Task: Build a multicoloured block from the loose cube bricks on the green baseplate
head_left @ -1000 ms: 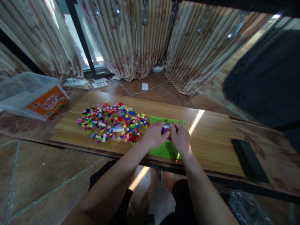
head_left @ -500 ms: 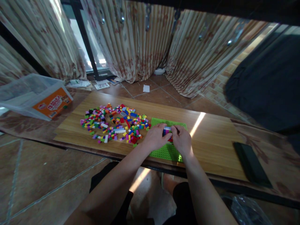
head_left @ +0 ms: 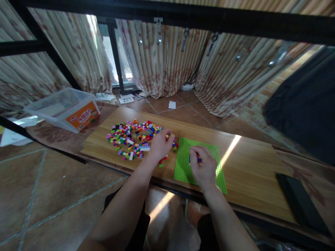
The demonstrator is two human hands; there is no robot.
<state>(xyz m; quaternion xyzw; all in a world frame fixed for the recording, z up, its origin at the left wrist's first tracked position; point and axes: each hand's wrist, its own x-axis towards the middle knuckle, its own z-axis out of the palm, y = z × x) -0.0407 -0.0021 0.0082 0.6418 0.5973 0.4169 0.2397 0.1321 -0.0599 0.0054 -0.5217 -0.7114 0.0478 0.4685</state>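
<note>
My left hand (head_left: 160, 145) is over the right side of a heap of small toy building bricks (head_left: 131, 142) in many colours. Its thumb and fingers are bent and a little apart, and I see nothing between them. On the wooden board to the right lies a green studded baseplate (head_left: 184, 170). Over its middle is my right hand (head_left: 203, 166), thumb and fingers closed together. A small block of joined bricks (head_left: 199, 159), partly blue, shows beneath and beside those fingers. Most of that block is hidden, and whether the fingertips pinch a separate brick does not show.
A clear plastic box (head_left: 60, 108) with an orange label stands at the far left. A dark flat object (head_left: 300, 202) rests at the right end of the wooden board (head_left: 251, 167). Black metal bars (head_left: 167, 10) cross the top, with striped curtains (head_left: 162, 66) behind.
My left hand has left the bricks on the baseplate and moved left to the heap. My right hand stays over the baseplate. The camera view has shifted.
</note>
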